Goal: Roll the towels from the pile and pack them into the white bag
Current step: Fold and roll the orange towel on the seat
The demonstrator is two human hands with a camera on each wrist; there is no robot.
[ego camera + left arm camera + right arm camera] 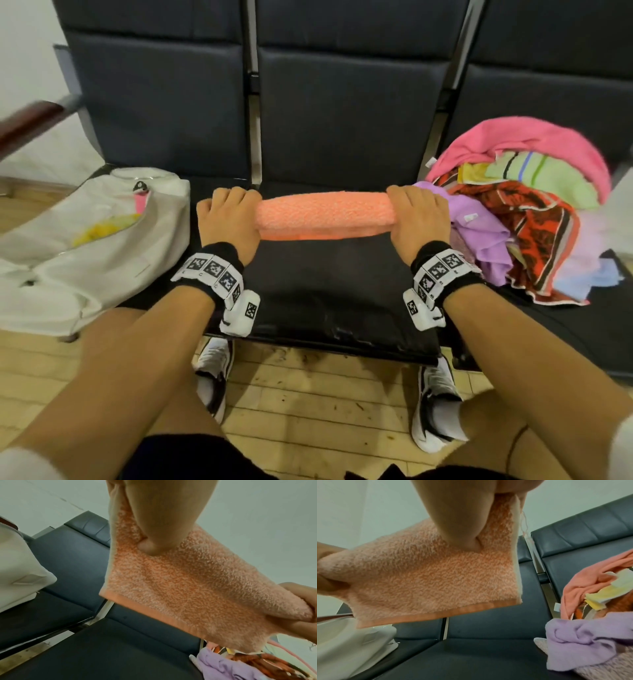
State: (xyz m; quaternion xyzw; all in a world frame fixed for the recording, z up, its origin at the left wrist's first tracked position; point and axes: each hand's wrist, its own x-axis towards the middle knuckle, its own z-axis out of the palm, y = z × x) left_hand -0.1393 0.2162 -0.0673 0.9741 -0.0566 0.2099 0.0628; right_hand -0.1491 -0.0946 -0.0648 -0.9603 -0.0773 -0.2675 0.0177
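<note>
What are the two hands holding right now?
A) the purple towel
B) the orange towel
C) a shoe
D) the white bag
B. The left hand and the right hand each grip one end of the orange towel over the dark seat, while the white bag lies off to the left.

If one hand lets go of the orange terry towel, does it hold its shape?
Probably not. The orange terry towel hangs as a loose sheet below both grips in the wrist views, so it looks floppy and likely sags from the remaining hand. Its looped pile suggests it won't slip easily. It seems light: fingertips carry it.
</note>
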